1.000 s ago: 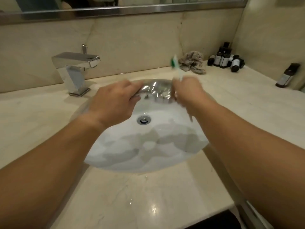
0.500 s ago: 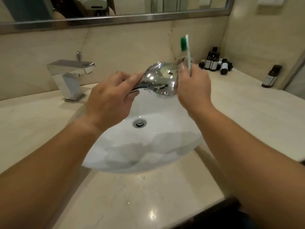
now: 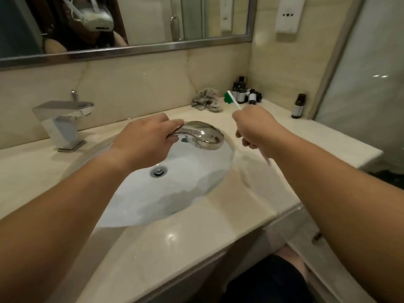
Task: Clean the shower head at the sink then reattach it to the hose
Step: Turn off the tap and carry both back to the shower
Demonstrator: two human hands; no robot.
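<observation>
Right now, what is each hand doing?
Left hand: grips the shiny chrome shower head by its handle.
Right hand: grips the white, green-bristled toothbrush.

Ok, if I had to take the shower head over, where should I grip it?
Probably by the narrow handle, not the dome. The left hand grips that handle, so come from the left; the shower head lies about level over the sink and its rounded chrome looks slippery.

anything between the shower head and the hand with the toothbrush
Nothing: in the head view a bare gap over the sink rim separates the shower head from the right hand.
</observation>
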